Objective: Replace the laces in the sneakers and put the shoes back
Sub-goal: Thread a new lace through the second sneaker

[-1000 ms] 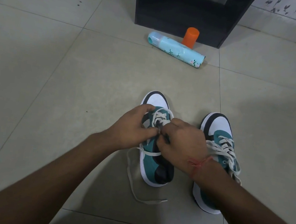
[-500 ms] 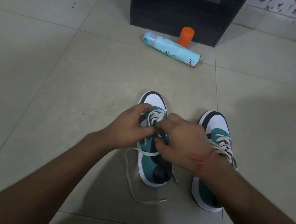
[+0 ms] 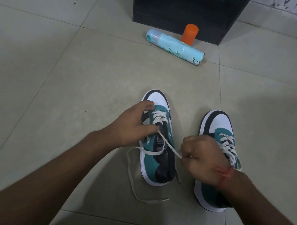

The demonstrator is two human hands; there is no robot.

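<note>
Your right hand (image 3: 202, 160) is curled tight, pinching the white lace (image 3: 169, 145) and drawing it taut from the eyelets of the left sneaker (image 3: 157, 151). Your left hand (image 3: 132, 127) grips that sneaker's side near the tongue, thumb by the lacing, fingers wrapped over the far edge. Just beyond your right knuckles, the right sneaker (image 3: 217, 129) stands laced; your wrist, with a red thread band (image 3: 225, 174), covers its middle. Between the two shoes is a narrow strip of bare floor (image 3: 72, 83); to the left of your left hand the tile runs wide and open.

Both sneakers are teal and dark with smooth white toe caps and thick white soles. The flat woven lace's loose end loops over the tile below your left wrist, its tip lying near the left sneaker's heel. The tiles are glossy, pale, with thin grout lines.

Well ahead of both hands, a pale blue spray can (image 3: 175, 48) lies on its side. An orange cap (image 3: 189, 32) stands upright behind it, against a dark cabinet (image 3: 185, 9).
</note>
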